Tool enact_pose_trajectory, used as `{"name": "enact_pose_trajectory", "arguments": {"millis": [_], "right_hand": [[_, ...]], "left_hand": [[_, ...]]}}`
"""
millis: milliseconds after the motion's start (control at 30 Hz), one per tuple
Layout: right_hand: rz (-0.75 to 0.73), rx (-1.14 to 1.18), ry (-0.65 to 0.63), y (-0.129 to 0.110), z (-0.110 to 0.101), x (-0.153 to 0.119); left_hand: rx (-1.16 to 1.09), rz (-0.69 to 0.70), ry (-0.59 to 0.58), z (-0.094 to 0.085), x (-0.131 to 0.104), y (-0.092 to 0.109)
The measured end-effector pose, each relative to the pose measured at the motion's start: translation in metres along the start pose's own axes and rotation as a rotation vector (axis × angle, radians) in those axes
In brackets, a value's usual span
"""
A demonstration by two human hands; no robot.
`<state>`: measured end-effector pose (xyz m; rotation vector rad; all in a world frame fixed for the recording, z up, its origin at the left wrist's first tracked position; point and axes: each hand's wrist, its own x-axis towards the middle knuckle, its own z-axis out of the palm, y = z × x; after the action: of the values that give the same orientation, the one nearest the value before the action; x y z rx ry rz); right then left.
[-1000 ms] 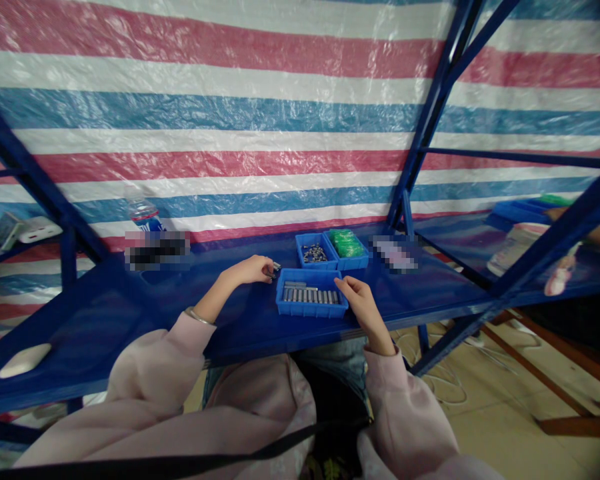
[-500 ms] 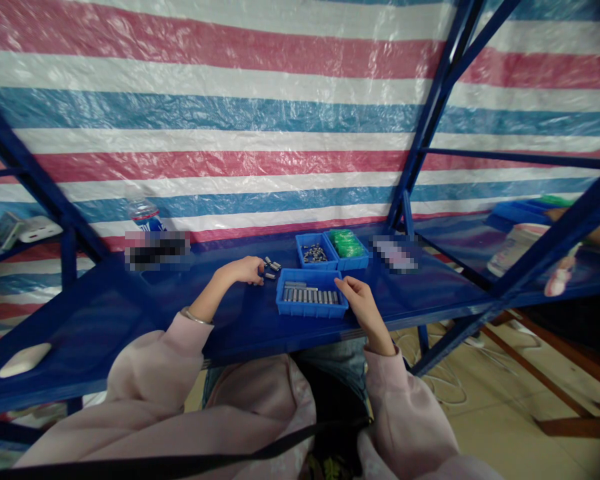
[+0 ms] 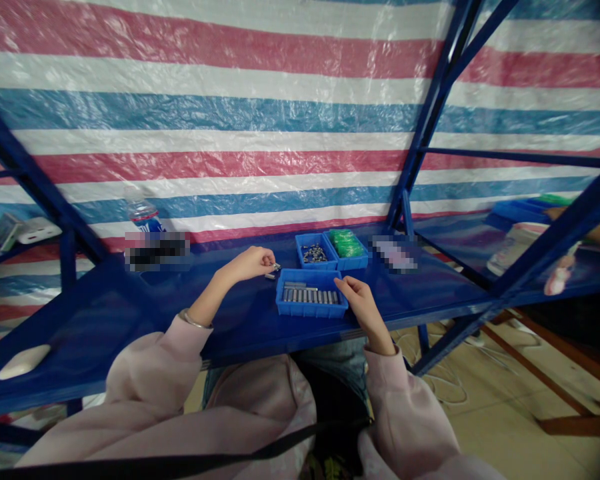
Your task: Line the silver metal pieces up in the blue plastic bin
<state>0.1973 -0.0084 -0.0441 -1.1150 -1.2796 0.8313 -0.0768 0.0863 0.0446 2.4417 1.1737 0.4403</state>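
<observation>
Hands flanking ribbed plastic tray (image 3: pixel 312 310).
Right hand (image 3: pixel 359 300) is pinching its right rim; slim grey metallic pieces (image 3: pixel 309 295) are lying inside, mostly in a row. Left hand (image 3: pixel 257 262) is sitting, fingers curled, beside small loose cylinders (image 3: pixel 270 276) on glossy blue tabletop (image 3: pixel 240 337); cannot tell if gripping.

Smooth plastic tray (image 3: pixel 311 310), metal pieces (image 3: pixel 308 295), glossy plastic sheeting (image 3: pixel 255 113)

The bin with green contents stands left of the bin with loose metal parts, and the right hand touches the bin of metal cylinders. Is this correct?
Not quite: the head view shows the bin with green contents right of the bin with loose metal parts. The right hand does touch the bin of metal cylinders.
</observation>
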Motion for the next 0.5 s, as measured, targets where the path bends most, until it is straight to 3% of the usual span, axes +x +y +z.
{"name": "enact_pose_trajectory", "arguments": {"millis": [200, 367, 500], "right_hand": [[0.018, 0.014, -0.001, -0.005, 0.000, -0.001], [0.019, 0.010, 0.005, -0.010, 0.001, -0.003], [0.020, 0.002, 0.010, -0.012, 0.003, -0.004]], "left_hand": [[-0.019, 0.193, 0.083, 0.003, -0.002, 0.039], [0.217, 0.338, 0.039, 0.015, -0.002, 0.071], [0.371, 0.418, -0.017, 0.033, 0.002, 0.081]]}}
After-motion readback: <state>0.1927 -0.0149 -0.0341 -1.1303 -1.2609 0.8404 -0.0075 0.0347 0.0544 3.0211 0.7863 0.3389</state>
